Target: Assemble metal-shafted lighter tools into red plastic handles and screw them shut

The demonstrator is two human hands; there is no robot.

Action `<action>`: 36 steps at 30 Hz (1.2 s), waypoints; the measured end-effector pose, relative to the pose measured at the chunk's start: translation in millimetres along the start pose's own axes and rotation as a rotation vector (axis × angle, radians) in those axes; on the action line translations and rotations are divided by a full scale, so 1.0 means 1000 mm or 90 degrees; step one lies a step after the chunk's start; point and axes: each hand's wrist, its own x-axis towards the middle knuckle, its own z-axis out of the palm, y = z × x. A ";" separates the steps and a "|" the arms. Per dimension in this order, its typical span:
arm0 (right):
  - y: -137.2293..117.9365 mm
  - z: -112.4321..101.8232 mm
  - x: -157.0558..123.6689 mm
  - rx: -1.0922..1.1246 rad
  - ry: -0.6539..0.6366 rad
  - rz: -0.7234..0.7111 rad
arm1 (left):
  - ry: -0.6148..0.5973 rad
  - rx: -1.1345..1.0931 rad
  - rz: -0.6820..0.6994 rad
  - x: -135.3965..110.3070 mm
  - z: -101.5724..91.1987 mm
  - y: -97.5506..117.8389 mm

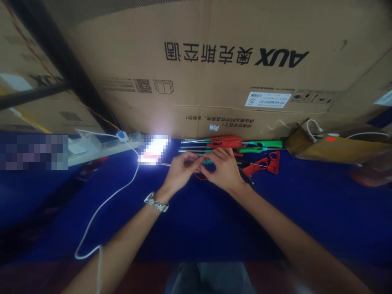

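My left hand (pixel 180 171), with a metal bracelet (pixel 156 202) at the wrist, is closed in a pinch over the blue tabletop. My right hand (pixel 226 169) meets it, thumb and fingers pinched together at the same spot. What they hold between them is too small and covered to make out. A thin red wire (pixel 200 177) curves just below the fingertips, and a bit of teal shows behind them. Right behind my hands lie long-nosed lighters, among them a red lighter (pixel 225 142) and a green lighter (pixel 269 144). Red lighter handle parts (pixel 260 166) lie to the right.
A large cardboard box (pixel 208 24) walls off the back. At left a glowing, blurred-out screen (pixel 154 149) stands near a white cable (pixel 104 204) that runs over the table toward me. An open cardboard carton (pixel 333 148) with white cables sits at right.
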 end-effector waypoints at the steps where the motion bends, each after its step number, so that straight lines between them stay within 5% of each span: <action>1: -0.002 -0.001 -0.005 0.005 0.003 0.005 | -0.006 -0.028 -0.016 -0.001 0.002 0.000; 6: 0.007 -0.006 -0.024 0.071 -0.026 0.058 | -0.023 -0.034 -0.061 -0.005 -0.003 -0.003; 12: 0.036 -0.006 -0.036 0.091 -0.230 0.117 | 0.003 0.063 -0.087 -0.012 -0.011 -0.009; 18: 0.036 0.001 -0.027 0.134 -0.240 0.145 | 0.006 0.107 -0.075 -0.014 -0.007 -0.010; 25: 0.036 0.000 -0.007 0.143 -0.343 0.152 | -0.010 0.109 -0.075 -0.011 -0.018 -0.009; 36: 0.034 0.000 -0.008 0.123 -0.355 0.083 | -0.026 0.077 -0.086 -0.008 -0.028 -0.009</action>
